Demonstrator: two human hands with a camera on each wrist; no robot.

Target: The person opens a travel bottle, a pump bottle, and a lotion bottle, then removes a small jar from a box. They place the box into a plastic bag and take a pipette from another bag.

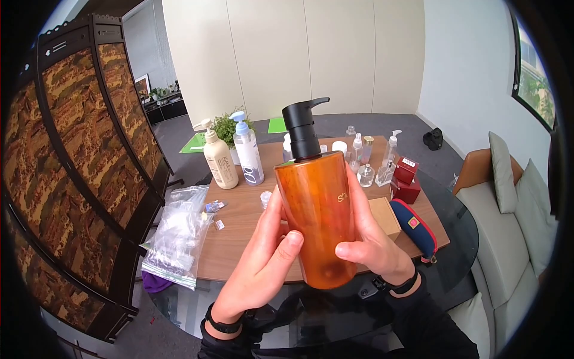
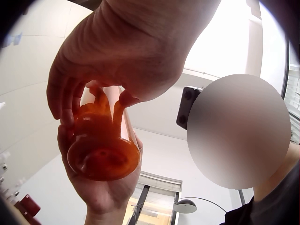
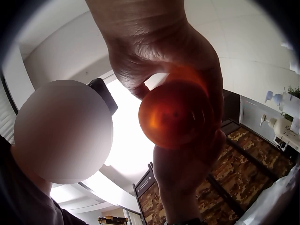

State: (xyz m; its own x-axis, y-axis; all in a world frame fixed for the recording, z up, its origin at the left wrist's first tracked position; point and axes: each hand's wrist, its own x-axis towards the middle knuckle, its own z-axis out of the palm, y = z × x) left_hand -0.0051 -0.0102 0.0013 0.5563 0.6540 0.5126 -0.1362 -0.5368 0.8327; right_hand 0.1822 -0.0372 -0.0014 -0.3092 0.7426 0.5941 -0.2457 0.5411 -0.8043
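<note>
An amber pump bottle (image 1: pixel 317 215) with a black pump head is held up over the near side of the table, nearly upright in the head view. My left hand (image 1: pixel 260 257) grips its left side, thumb on the front and fingers behind. On the opposite side my right hand (image 1: pixel 376 239) holds it the same way, thumb near the lower front. From below, the bottle's round base (image 2: pixel 104 159) shows in the left wrist view, with both hands around the body. The right wrist view also looks up at the amber base (image 3: pixel 176 115).
On the wooden table (image 1: pixel 239 239) stand a cream pump bottle (image 1: pixel 220 158), a blue-topped clear bottle (image 1: pixel 248 155) and several small bottles. Red boxes (image 1: pixel 406 182), a cardboard box (image 1: pixel 384 216) and a navy zip case (image 1: pixel 414 224) lie right. A clear plastic bag (image 1: pixel 176 233) lies left.
</note>
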